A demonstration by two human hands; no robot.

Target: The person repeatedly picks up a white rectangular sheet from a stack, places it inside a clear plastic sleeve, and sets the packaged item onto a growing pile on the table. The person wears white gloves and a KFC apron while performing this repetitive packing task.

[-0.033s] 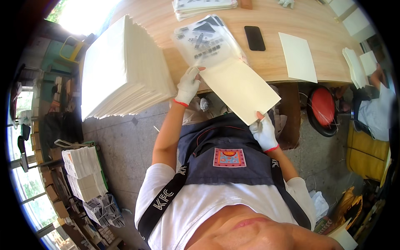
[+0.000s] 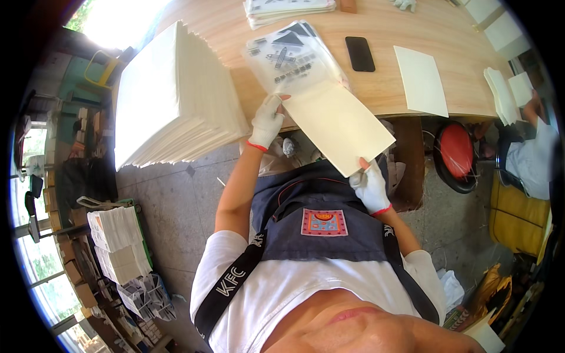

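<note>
A cream paper sheet or thin booklet [image 2: 339, 126] is held in front of me, tilted, its far edge meeting the clear printed plastic bags [image 2: 291, 59] on the table. My left hand [image 2: 269, 119], in a white glove with a bare thumb tip, pinches its left corner. At the near corner my right hand [image 2: 370, 187], gloved the same way, grips it with the thumb on top and the fingers underneath, mostly hidden. A tall stack of white paper [image 2: 153, 100] stands just left of my left hand.
On the wooden table [image 2: 382, 88] lie a black phone [image 2: 359, 54], a cream sheet [image 2: 421, 80] and another pile of printed bags [image 2: 288, 10]. A red-seated stool [image 2: 457, 154] stands right of the table's edge. Another person [image 2: 532, 153] handles paper at the far right.
My right hand has slid slightly left along the sheet's near corner. My left hand and the rest look the same.
</note>
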